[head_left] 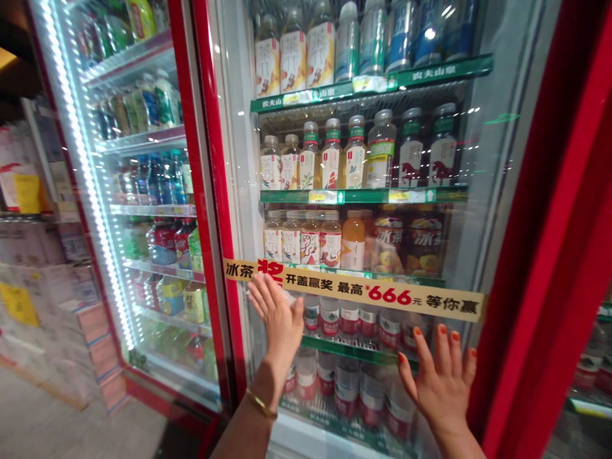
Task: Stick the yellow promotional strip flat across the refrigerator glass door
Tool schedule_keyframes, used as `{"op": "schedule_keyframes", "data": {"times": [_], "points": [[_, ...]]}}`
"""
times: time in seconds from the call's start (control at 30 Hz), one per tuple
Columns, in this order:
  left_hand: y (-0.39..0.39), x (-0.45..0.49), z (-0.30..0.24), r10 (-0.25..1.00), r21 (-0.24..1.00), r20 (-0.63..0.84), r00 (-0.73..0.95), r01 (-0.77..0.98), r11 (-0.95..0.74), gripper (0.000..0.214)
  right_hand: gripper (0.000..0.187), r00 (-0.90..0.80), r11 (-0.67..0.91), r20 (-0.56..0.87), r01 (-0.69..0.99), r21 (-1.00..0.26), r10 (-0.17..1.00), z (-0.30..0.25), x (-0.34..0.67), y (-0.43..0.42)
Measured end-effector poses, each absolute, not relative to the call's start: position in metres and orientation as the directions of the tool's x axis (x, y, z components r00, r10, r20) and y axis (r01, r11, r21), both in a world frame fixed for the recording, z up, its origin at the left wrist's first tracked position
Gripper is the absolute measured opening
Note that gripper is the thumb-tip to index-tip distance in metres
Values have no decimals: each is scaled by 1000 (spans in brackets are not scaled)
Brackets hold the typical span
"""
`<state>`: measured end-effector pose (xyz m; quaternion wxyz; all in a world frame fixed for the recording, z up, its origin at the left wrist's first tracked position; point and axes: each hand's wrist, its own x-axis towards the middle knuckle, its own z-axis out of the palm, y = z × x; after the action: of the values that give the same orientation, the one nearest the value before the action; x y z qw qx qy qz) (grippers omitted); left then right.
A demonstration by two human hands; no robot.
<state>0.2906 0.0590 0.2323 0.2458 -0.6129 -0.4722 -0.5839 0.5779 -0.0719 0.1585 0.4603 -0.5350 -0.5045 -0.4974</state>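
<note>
Head view. Both hands are raised before the glass door [471, 210] of a red-framed drinks cooler, palms toward the pane and fingers pointing up. Left hand [280, 322]: open, fingers extended, tips just under a yellow banner [368, 287]; a gold bangle [261, 403] circles the wrist. Right hand [442, 386]: open, fingers splayed, nails painted orange, set lower, well below the banner's right end. Neither hand has hold of anything; whether the palms touch the glass cannot be told. Nearest behind the pane, on the lower shelves, stand clear bottles with red labels [349, 322]. The banner reads 冰茶, 开盖赢奖, 最高 666元, 等你赢. A green shelf strip [368, 89] carries the brand 农夫山泉. Bottles labelled 冰茶 [388, 245] stand at the right of the shelf just above the banner, and bottles printed with a red horse [411, 166] stand one shelf higher. To the left, a second glass door [143, 191] is edged by a white LED strip [81, 159], with stacked cartons [29, 280] beyond it.
</note>
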Motion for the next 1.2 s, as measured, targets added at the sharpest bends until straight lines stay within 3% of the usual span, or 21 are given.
{"op": "schedule_keyframes", "data": {"times": [0.13, 0.23, 0.3, 0.43, 0.53, 0.63, 0.73, 0.8, 0.87, 1.03, 1.1, 1.2], "points": [[33, 331, 197, 235, -11, 958, 167, 836, -549, 102, 75, -1, -56, 996, 998, 6, 88, 158, 578, -73], [20, 325, 144, 151, -176, 941, 302, 821, -544, 97, 75, -1, -60, 997, 998, 6, 80, 158, 578, -72], [25, 305, 129, 195, -100, 953, 233, 846, -524, 89, 75, -3, -70, 997, 997, 9, 77, 159, 578, -71], [48, 282, 179, 324, 299, 934, -154, 834, -465, 86, 78, -18, -87, 997, 996, 25, 81, 158, 579, -70], [48, 306, 231, 367, 315, 920, -136, 813, -490, 92, 78, -16, -82, 997, 996, 22, 79, 158, 579, -71], [28, 341, 233, 300, 86, 948, 110, 816, -572, 104, 77, -6, -74, 996, 997, 13, 90, 158, 579, -72], [10, 348, 182, 151, -208, 926, 345, 803, -558, 103, 81, 5, -69, 995, 998, 2, 104, 156, 579, -72], [11, 331, 146, 117, -289, 908, 402, 804, -520, 100, 84, 20, -66, 994, 998, -13, 104, 154, 580, -71], [22, 306, 132, 163, -217, 929, 333, 844, -490, 94, 86, 32, -68, 994, 997, -25, 105, 152, 581, -69], [48, 295, 203, 350, 305, 925, -146, 835, -458, 92, 87, 5, -85, 994, 996, 5, 110, 152, 581, -69], [42, 319, 232, 357, 315, 924, -138, 805, -502, 95, 86, 16, -83, 994, 997, -7, 106, 152, 580, -70], [22, 360, 224, 278, 94, 956, 91, 803, -588, 101, 84, 32, -69, 993, 997, -24, 112, 153, 580, -70]]}}
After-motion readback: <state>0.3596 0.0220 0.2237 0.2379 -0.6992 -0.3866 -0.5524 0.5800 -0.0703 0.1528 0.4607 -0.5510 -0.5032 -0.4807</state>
